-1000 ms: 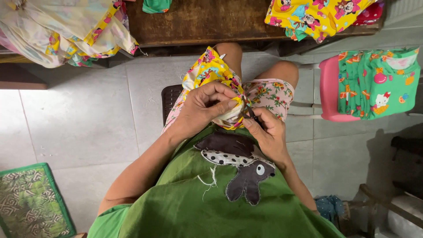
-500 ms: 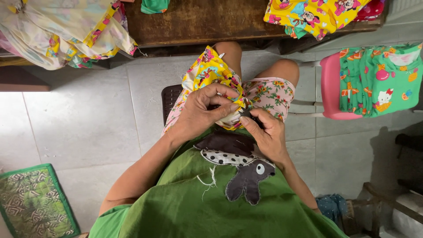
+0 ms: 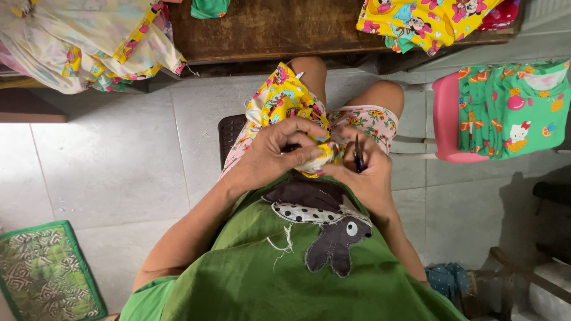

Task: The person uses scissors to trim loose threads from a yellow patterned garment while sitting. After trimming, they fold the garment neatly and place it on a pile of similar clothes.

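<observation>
Yellow cloth: a cartoon-print garment point(image 3: 279, 98) bunched in my lap, its near edge inside my grip and the rest draped away over my left knee.
Left hand: my left hand point(image 3: 279, 151) is curled shut on a fold of that garment, fingers pressed down over the cloth.
Right hand: my right hand point(image 3: 366, 175) sits just beside the left, touching the same fold, and is closed around small dark thread snips point(image 3: 358, 156) whose blades point away from me.
Blade state: I cannot tell whether the snips are parted or shut.
Under the grip: floral pink shorts point(image 3: 372, 119) across my knees, and a dark stool point(image 3: 228, 132) showing just left of the held fold.
Nearer than the grip: my green shirt with a brown animal patch point(image 3: 333, 244).
Beyond the grip: a brown wooden table point(image 3: 267, 27) carrying pale printed cloth point(image 3: 89, 41) on the left and more yellow cartoon fabric point(image 3: 422, 21) on the right.
Right of the grip: a pink plastic chair point(image 3: 445, 119) piled with green printed garments point(image 3: 511, 107).
Left and behind: a green quilted mat point(image 3: 44, 270) on the grey tiles.
</observation>
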